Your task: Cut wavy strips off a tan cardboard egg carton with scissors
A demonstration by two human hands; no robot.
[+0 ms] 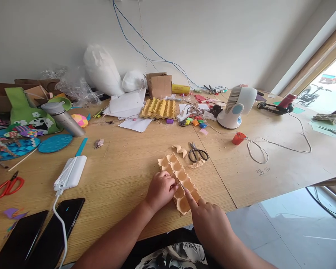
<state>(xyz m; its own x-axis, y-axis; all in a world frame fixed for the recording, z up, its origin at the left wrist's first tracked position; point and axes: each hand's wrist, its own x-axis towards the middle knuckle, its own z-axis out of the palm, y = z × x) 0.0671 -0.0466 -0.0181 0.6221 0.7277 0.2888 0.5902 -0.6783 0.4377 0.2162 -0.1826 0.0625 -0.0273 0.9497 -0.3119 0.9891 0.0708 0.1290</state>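
Note:
A tan cardboard egg tray (188,183), two cups wide, lies at a slant near the table's front edge. My left hand (162,189) is curled over its left side and grips it. My right hand (210,220) is closed round a thin knife (180,183), most of it hidden in the palm, with the index finger stretched along it. The tip of the blade meets the ridge between the two rows of cups, close to my left fingers. Just beyond the tray lie black-handled scissors (197,152), a curved cardboard offcut (180,150) and torn cardboard scraps (196,164).
A yellow egg tray (158,108) sits farther back, before a cardboard box (159,86). To the right stand a white fan (236,106) and a red cup (238,138). On the left are a power bank (71,172), two phones (56,231) and red-handled scissors (8,186).

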